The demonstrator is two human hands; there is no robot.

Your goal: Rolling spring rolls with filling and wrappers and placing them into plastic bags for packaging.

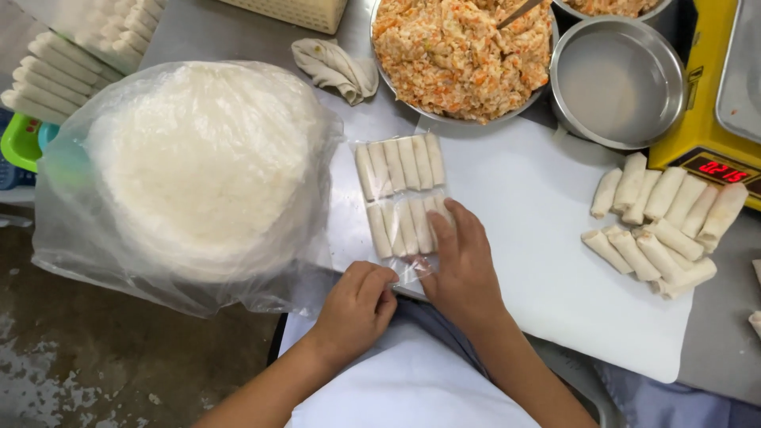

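A clear plastic bag holding two rows of pale spring rolls lies flat at the left edge of a white cutting board. My right hand lies flat on the bag's near end, fingers spread over the lower row of rolls. My left hand pinches the bag's open near edge with curled fingers. Both hands touch the bag at the table's front edge.
A large plastic-wrapped stack of round white wrappers fills the left. A pile of loose spring rolls sits on the board's right. Behind are a metal bowl of orange-flecked filling, an empty metal pan, a yellow scale and a folded cloth.
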